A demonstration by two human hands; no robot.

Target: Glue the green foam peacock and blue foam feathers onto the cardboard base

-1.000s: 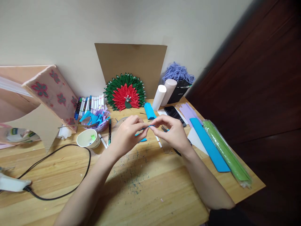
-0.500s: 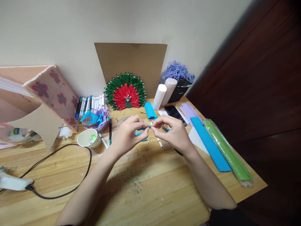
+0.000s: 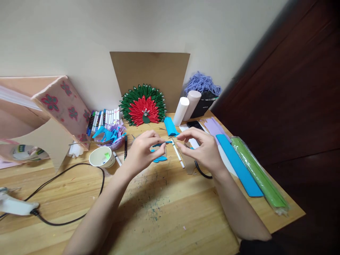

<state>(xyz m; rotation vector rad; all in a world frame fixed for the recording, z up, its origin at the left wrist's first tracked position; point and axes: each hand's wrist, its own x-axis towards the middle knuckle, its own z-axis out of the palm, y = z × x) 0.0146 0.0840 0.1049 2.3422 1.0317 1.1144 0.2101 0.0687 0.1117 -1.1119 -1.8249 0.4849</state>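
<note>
Between the thumb and fingers of my left hand (image 3: 145, 150) is a thin strip of blue crepe paper (image 3: 168, 142), its free end pointing right. My right hand (image 3: 203, 152) is just right of that end, thumb and forefinger apart with nothing seen between them. Under the left fingertips, more cut blue paper pieces (image 3: 160, 159) lie on the table. A white marker (image 3: 177, 154) rests on the wood between the hands. Behind them sits a small blue paper roll (image 3: 170, 126).
At left are a paper cup (image 3: 101, 157), a bowl of paper scraps (image 3: 117, 143), several markers and a white glue gun (image 3: 17, 205) with a looping black cord. A red-green fan ornament (image 3: 145, 106) leans on cardboard (image 3: 150, 67). Blue (image 3: 239, 164) and green paper rolls (image 3: 259, 173) lie right.
My right fingers have let go of the blue paper strip and moved slightly right, opening apart. My left hand still pinches the strip. The view has shifted slightly.
</note>
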